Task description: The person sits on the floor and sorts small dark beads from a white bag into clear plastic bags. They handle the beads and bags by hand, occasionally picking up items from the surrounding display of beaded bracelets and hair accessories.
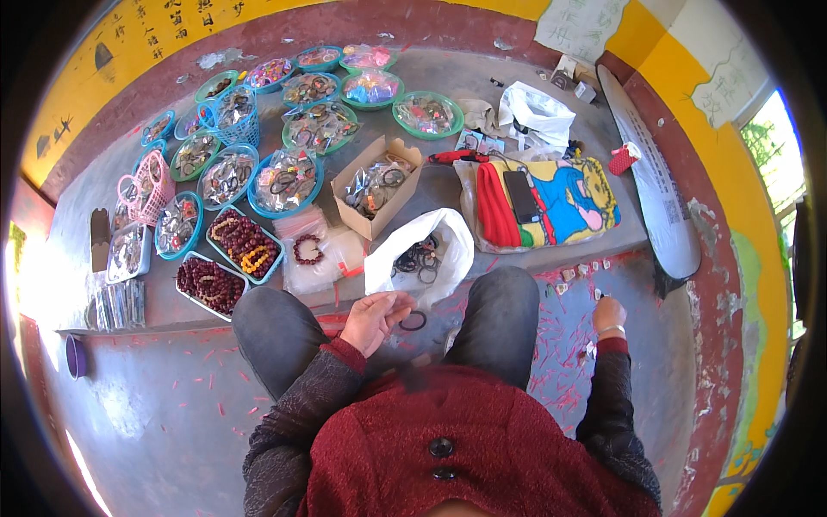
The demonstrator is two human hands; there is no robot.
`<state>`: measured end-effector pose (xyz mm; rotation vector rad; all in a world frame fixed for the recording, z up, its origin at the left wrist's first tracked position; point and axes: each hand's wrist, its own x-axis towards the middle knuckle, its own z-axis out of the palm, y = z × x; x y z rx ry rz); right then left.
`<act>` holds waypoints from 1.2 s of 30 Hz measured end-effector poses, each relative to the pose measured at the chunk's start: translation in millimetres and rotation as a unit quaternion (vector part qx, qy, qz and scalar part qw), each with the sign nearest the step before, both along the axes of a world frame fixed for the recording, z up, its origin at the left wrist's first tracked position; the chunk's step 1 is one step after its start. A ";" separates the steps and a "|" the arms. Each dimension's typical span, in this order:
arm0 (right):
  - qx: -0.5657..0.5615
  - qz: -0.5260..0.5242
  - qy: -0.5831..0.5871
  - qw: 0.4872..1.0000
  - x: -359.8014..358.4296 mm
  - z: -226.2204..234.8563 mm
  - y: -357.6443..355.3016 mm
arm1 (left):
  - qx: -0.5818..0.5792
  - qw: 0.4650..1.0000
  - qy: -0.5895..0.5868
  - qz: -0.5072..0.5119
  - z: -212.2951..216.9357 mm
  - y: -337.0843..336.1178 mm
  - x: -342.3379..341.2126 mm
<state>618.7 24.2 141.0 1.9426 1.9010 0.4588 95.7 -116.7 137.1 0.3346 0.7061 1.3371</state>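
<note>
Left hand [372, 317] pinches a dark ring [413, 321] between the knees, just below the white bag [448, 250] of more rings. Right hand [608, 314] reaches down to the littered floor [655, 362], fingers hidden, so its grip cannot be told.

Your left hand [372, 320] holds a ring [413, 321] near the bag [420, 256]; trays [244, 244] lie far left.
</note>
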 end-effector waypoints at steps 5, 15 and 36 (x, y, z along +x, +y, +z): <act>0.097 0.155 0.535 0.825 -147.1 62.0 -12.2 | 0.011 1.000 -0.003 -0.005 23.7 -3.4 5.3; -0.279 0.152 0.790 0.524 -329.8 62.8 -74.1 | -0.021 0.998 0.057 0.009 56.8 -20.9 23.1; -0.223 0.240 0.811 0.484 -326.5 57.1 -83.9 | 0.027 0.998 -0.036 -0.040 53.8 -22.4 20.3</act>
